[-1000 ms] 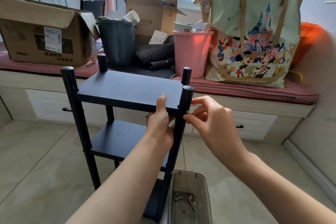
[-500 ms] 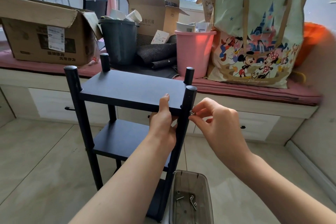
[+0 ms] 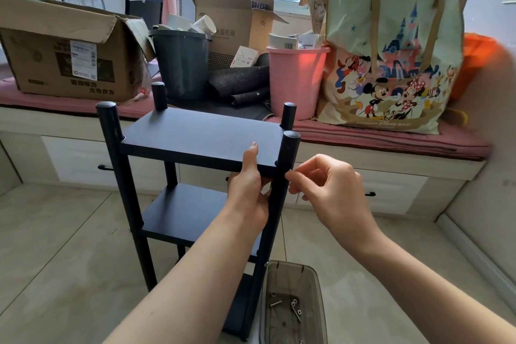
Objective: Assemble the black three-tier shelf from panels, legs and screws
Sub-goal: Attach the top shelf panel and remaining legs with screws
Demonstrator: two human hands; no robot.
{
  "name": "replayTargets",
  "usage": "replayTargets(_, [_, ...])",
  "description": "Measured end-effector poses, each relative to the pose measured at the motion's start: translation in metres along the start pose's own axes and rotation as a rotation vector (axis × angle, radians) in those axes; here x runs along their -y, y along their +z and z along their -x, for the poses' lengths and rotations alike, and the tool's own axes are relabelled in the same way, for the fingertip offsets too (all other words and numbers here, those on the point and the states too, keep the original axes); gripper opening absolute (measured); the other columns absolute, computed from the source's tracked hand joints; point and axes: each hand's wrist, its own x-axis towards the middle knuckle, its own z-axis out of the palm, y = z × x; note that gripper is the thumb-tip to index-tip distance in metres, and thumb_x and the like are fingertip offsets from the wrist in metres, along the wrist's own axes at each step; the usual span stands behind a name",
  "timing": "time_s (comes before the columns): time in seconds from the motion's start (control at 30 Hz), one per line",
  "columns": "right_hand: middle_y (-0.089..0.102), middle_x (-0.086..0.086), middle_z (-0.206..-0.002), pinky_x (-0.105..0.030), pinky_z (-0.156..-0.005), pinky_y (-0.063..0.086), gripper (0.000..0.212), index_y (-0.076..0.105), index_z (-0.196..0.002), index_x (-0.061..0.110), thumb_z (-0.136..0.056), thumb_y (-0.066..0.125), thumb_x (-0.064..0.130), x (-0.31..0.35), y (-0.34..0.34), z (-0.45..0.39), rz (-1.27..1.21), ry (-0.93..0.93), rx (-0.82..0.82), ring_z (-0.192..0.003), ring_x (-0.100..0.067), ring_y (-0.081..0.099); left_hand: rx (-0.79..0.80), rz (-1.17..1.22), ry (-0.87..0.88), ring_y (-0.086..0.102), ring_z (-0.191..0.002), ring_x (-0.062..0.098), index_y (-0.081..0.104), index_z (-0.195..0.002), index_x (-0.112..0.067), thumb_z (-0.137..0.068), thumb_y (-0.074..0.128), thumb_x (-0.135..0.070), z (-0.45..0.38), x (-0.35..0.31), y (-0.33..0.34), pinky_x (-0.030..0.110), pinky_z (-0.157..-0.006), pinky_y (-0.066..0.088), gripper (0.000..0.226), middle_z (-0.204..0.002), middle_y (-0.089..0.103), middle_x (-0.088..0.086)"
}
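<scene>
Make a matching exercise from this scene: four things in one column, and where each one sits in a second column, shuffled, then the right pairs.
Things:
1. left hand
2. right hand
3. loose screws
4. pink bucket

Places:
A. on the window bench, beside the cartoon tote bag
B. in the clear tray on the floor
C. holding the front edge of the top panel
D. fingertips at the near right leg, just below the top panel

Pairs: 1-C, 2-D, 3-B, 4-A
</scene>
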Motion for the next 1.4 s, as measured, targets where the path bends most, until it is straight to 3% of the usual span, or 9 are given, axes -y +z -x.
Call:
replayTargets(0.1, [0.069, 0.008, -0.073, -0.013, -0.066, 0.049, 0.013, 0.065, -0.083, 0.014, -0.085, 0.077, 0.018, 0.000, 0.002, 0.000, 0.138, -0.087, -0.041, -0.072, -0.002, 0.065, 0.142, -0.047, 0.019, 0.068, -0.079, 0.010, 0.076, -0.098, -0.019, -0.095, 0.060, -0.041, -0.002, 0.002, -0.008, 0.031, -0.077, 0.049, 0.027, -0.087, 0.073, 0.001])
replayTargets(0.2, [0.068, 0.008, -0.073, -0.017, -0.066, 0.051, 0.012, 0.066, -0.083, 0.014, -0.085, 0.077, 0.018, -0.002, -0.001, -0.002, 0.118, -0.089, -0.053, -0.072, -0.003, 0.065, 0.300, -0.103, 0.045, 0.062, -0.082, 0.009, 0.079, -0.075, -0.021, -0.085, 0.062, -0.025, -0.003, 0.002, -0.015, 0.030, -0.081, 0.045, 0.020, -0.085, 0.072, -0.002])
replayTargets(0.4, [0.070, 0.005, -0.068, -0.029, -0.069, 0.057, 0.011, 0.069, -0.083, 0.016, -0.089, 0.072, 0.025, -0.004, -0.002, -0.004, -0.010, -0.014, -0.031, -0.067, -0.006, 0.067, 0.421, -0.213, 0.052, 0.068, -0.109, 0.012, 0.080, -0.105, -0.019, -0.092, 0.060, -0.033, -0.005, -0.002, -0.027, 0.028, -0.095, 0.052, 0.027, -0.112, 0.074, 0.002])
replayTargets(0.67, [0.067, 0.006, -0.078, -0.020, -0.071, 0.051, 0.015, 0.063, -0.091, 0.015, -0.085, 0.077, 0.019, -0.003, 0.001, -0.002, 0.107, -0.053, -0.039, -0.077, -0.005, 0.064, 0.301, -0.150, 0.133, 0.067, -0.116, 0.023, 0.068, -0.121, -0.003, -0.088, 0.068, -0.027, -0.005, 0.004, -0.027, 0.027, -0.085, 0.057, 0.040, -0.120, 0.072, 0.012])
replayTargets(0.8, [0.069, -0.004, -0.078, -0.032, -0.073, 0.058, 0.042, 0.051, -0.123, 0.020, -0.088, 0.073, 0.016, -0.001, -0.003, -0.009, -0.177, 0.147, 0.092, -0.074, -0.013, 0.069, 0.248, -0.148, 0.160, 0.071, -0.107, 0.026, 0.074, -0.103, -0.008, -0.086, 0.070, -0.029, -0.001, 0.007, -0.023, 0.030, -0.083, 0.057, 0.028, -0.110, 0.075, 0.014])
replayTargets(0.87, [0.065, -0.005, -0.077, -0.028, -0.067, 0.056, 0.042, 0.051, -0.130, 0.021, -0.092, 0.067, 0.013, 0.000, -0.004, -0.013, -0.257, 0.176, 0.195, -0.069, -0.015, 0.067, 0.208, -0.145, 0.173, 0.072, -0.105, 0.025, 0.070, -0.109, -0.005, -0.085, 0.070, -0.030, 0.001, 0.008, -0.021, 0.033, -0.084, 0.056, 0.035, -0.109, 0.075, 0.014])
replayTargets(1.07, [0.055, -0.005, -0.073, -0.039, -0.072, 0.052, 0.016, 0.059, -0.114, 0.021, -0.098, 0.058, 0.023, -0.003, 0.004, -0.021, -0.118, 0.063, 0.180, -0.065, -0.017, 0.056, 0.113, -0.084, 0.190, 0.073, -0.102, 0.022, 0.064, -0.118, -0.007, -0.081, 0.070, -0.031, 0.006, 0.012, -0.011, 0.032, -0.085, 0.057, 0.045, -0.108, 0.075, 0.011])
replayTargets(1.27, [0.053, -0.001, -0.070, -0.028, -0.061, 0.049, 0.008, 0.059, -0.105, 0.023, -0.100, 0.054, 0.019, -0.007, 0.005, -0.024, -0.086, 0.008, 0.183, -0.061, -0.014, 0.055, 0.070, 0.057, 0.145, 0.076, -0.089, 0.021, 0.063, -0.117, -0.003, -0.091, 0.069, -0.016, 0.010, 0.011, -0.002, 0.023, -0.063, 0.058, 0.029, -0.105, 0.075, 0.014])
replayTargets(1.4, [0.057, 0.002, -0.073, -0.018, -0.057, 0.050, 0.009, 0.060, -0.107, 0.016, -0.100, 0.054, 0.013, -0.009, 0.005, -0.024, -0.152, 0.016, 0.200, -0.059, -0.005, 0.061, 0.043, 0.066, 0.161, 0.076, -0.083, 0.018, 0.063, -0.114, -0.007, -0.090, 0.070, -0.013, 0.011, 0.011, 0.002, 0.024, -0.062, 0.058, 0.026, -0.095, 0.077, 0.007])
